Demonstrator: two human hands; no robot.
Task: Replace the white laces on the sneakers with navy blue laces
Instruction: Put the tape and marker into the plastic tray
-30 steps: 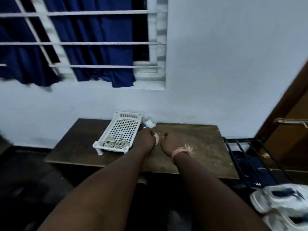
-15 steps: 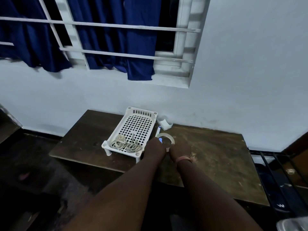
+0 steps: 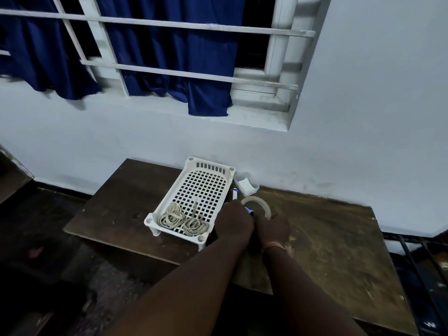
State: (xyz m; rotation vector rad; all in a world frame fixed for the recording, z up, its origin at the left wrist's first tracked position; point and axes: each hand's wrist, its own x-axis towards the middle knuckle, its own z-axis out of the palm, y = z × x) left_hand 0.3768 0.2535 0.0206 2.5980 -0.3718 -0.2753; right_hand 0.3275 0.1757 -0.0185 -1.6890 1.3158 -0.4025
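Note:
Two coiled white laces (image 3: 181, 220) lie at the near end of a white perforated tray (image 3: 208, 167) on a brown wooden table (image 3: 339, 238). My left hand (image 3: 236, 223) is beside the tray's right edge, its fingers curled round a dark strand with a blue end (image 3: 248, 210), seemingly a navy lace. My right hand (image 3: 272, 226) is close beside it, with its fingers on the rim of a clear tape roll (image 3: 257, 202) just beyond both hands. The sneakers are out of view.
A small white box (image 3: 246, 186) and a white pen (image 3: 234, 194) lie by the wall behind the tape. A black metal rack (image 3: 426, 263) stands off the table's right edge. Above is a barred window with blue curtains (image 3: 169, 57). The floor to the left is dark.
The view has swung left and down, so the sneakers at the lower right have left the frame. The tape roll, first between my hands, now sits just beyond them.

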